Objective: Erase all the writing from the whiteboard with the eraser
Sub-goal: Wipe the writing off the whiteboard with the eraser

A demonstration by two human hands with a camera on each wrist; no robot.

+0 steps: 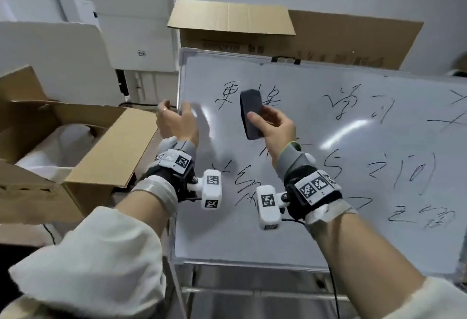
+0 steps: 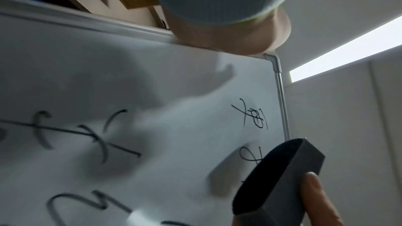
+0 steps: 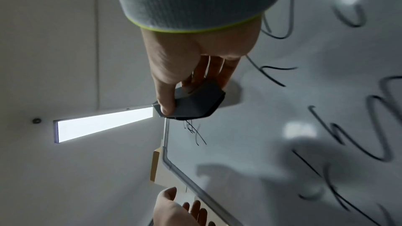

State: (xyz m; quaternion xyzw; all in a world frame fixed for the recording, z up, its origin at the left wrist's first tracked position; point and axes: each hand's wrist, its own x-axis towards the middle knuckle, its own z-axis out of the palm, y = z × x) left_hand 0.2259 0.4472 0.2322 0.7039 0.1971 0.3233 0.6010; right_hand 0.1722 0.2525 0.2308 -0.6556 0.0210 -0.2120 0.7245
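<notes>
A whiteboard (image 1: 290,232) leans in front of me, covered in black handwriting (image 1: 353,104) from its top left to its right edge. My right hand (image 1: 262,119) grips a dark grey eraser (image 1: 250,116) upright, thumb on its near face and fingers behind it. The eraser (image 3: 193,104) hovers by the top-left characters, and its shadow falls a little apart from it on the board. My left hand (image 1: 177,114) hangs at the board's left edge, fingers relaxed and holding nothing. The left wrist view shows the eraser (image 2: 280,178) at lower right, and the writing (image 2: 254,118).
An open cardboard box (image 1: 83,162) with white packing stands to the left. Another cardboard box (image 1: 252,28) sits behind the board's top edge, beside white cabinets (image 1: 131,28). A metal frame (image 1: 252,291) lies under the board. A black cable (image 1: 333,288) trails from my right wrist.
</notes>
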